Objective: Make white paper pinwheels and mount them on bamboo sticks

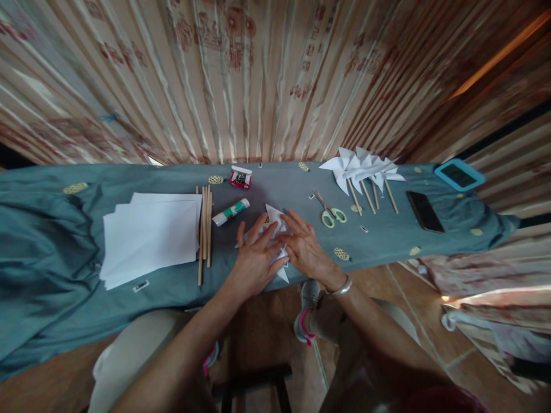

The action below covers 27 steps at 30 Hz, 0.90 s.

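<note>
a dark stool (258, 381) stood nearest, with a grey shoe (309, 295) to its right. by the near edge of the blue-green cloth (284, 183) a folded white paper (274, 213) lay under both hands. the left hand (256, 264) rested on it, fingers spread wide; the right hand (303, 249) touched its right part, fingers bent, though whether they pinched a fold i could not tell. to the left lay white sheets (150, 235), wooden sticks (205, 223) along their right edge; to the right, a black phone (425, 211) and scissors (329, 213). farther were a glue stick (231, 212), an open red box (240, 179) and, far right, overlapping white pinwheels (361, 169), before a curtain (241, 80).
</note>
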Tool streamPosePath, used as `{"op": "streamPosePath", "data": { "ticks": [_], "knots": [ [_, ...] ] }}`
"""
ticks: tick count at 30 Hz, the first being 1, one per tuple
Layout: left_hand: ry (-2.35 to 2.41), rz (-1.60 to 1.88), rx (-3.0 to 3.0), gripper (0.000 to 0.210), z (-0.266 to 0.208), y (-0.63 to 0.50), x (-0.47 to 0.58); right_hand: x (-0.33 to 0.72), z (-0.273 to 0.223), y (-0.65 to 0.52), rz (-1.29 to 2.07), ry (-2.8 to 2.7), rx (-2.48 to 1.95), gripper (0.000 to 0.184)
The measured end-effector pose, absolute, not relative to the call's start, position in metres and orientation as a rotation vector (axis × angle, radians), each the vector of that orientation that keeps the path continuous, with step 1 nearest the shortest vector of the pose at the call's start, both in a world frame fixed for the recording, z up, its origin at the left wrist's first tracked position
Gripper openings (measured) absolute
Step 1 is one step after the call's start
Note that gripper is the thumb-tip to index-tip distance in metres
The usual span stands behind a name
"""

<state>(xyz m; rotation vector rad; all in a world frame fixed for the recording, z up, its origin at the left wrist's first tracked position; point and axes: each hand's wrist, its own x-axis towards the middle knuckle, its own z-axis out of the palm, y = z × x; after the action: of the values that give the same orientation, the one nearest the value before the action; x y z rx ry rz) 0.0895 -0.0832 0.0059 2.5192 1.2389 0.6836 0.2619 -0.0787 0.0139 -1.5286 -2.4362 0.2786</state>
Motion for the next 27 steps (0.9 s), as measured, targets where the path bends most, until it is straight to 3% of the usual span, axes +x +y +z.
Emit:
{"op": "streamPosePath", "data": {
  "ticks": [8,19,27],
  "knots": [
    [1.281,1.140,1.904,0.026,0.016,-0.095,0.061,0.257,0.010,-0.088,0.123,-2.503,-1.445,0.032],
    [1.095,1.118,0.559,0.038,0.014,-0.130,0.052,0.254,0.016,-0.093,0.159,-2.546,-1.403,0.042],
    [0.996,1.046,0.340,0.029,0.015,-0.130,0.055,0.264,0.016,-0.089,0.192,-2.600,-1.321,0.049]
  ]
}}
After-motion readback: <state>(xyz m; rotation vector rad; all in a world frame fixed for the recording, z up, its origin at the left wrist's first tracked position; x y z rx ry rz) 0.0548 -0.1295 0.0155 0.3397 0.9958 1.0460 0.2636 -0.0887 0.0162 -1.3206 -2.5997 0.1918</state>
